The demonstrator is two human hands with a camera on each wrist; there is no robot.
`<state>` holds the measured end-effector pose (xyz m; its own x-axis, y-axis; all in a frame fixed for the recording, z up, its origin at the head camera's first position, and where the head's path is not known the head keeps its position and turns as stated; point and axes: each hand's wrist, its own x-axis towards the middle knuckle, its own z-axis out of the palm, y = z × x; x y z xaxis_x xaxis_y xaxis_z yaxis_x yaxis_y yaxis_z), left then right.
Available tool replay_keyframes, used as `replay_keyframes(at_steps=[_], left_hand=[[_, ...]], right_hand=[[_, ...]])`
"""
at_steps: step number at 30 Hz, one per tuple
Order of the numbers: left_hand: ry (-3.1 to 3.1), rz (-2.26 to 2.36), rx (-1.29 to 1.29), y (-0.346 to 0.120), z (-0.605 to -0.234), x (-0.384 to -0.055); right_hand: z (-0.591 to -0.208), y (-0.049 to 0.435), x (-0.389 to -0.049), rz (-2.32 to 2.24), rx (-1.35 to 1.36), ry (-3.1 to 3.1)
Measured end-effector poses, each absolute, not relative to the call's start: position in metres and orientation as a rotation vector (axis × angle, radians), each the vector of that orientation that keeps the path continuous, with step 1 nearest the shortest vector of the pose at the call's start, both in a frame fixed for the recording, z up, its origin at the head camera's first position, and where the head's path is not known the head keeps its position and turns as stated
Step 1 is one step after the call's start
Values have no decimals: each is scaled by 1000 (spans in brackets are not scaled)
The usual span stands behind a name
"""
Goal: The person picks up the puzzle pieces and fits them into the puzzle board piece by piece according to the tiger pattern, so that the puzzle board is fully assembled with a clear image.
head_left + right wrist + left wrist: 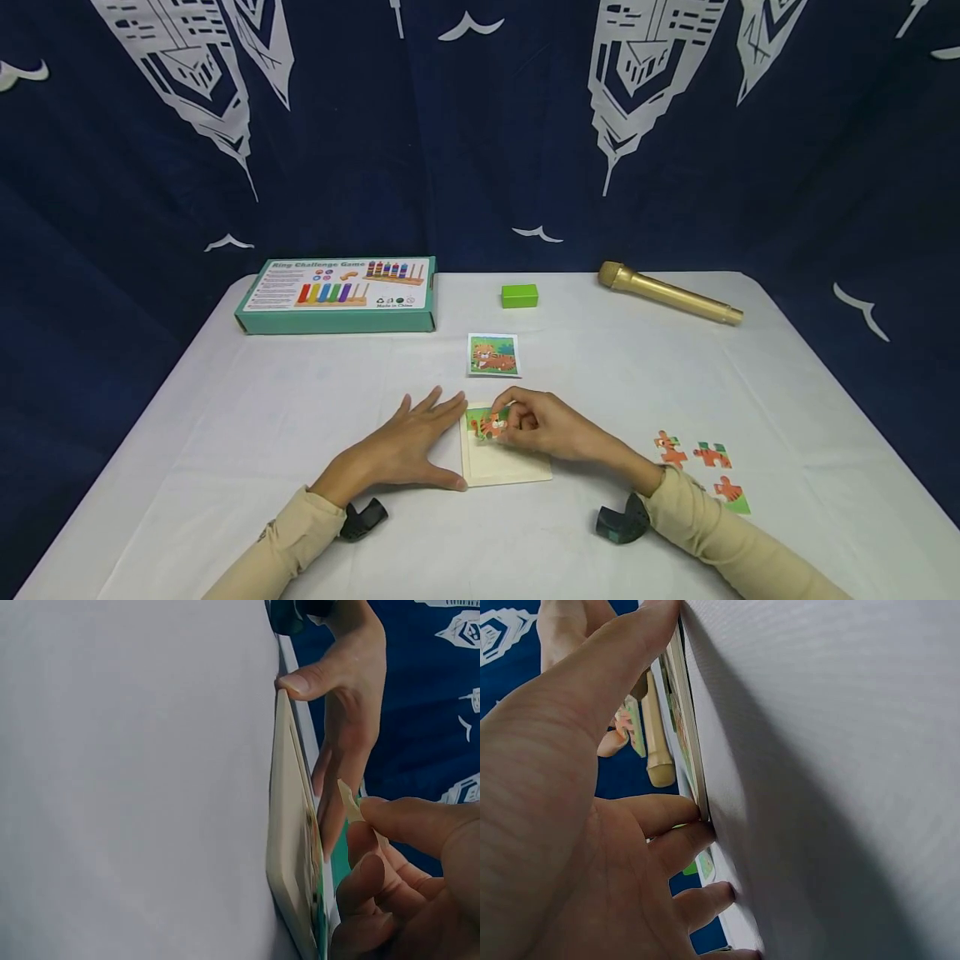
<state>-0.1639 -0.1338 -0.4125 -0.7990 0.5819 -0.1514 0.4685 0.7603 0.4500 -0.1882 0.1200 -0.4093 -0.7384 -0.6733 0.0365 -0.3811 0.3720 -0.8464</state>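
Observation:
A pale wooden puzzle board [510, 471] lies flat on the table, with tiger-picture pieces [314, 855] in its far part. My left hand [412, 442] spreads its fingers along the board's left side; thumb and fingertips touch the edge. Over the board, my right hand [543, 425] pinches a small jigsaw piece [347, 801] between thumb and index finger. In the right wrist view that piece is tilted and apart from the board. Beyond the board lies a tiger picture card [494, 357]. Three loose jigsaw pieces [712, 455] lie right of my right forearm.
A green-edged Ring Challenge Game box [337, 287] stands at the back left. A green block [520, 296] sits at the back middle, and a gold microphone [667, 293] at the back right. Behind the white table [300, 392] hangs a dark blue patterned cloth [480, 133].

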Motion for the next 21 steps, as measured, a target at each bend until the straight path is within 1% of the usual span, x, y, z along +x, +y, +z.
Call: replay_keyframes(at_steps=[21], left_hand=[[2672,574,814,-133,-412,-164]], right_hand=[[-416,105,-183,-1216,-950,2382]])
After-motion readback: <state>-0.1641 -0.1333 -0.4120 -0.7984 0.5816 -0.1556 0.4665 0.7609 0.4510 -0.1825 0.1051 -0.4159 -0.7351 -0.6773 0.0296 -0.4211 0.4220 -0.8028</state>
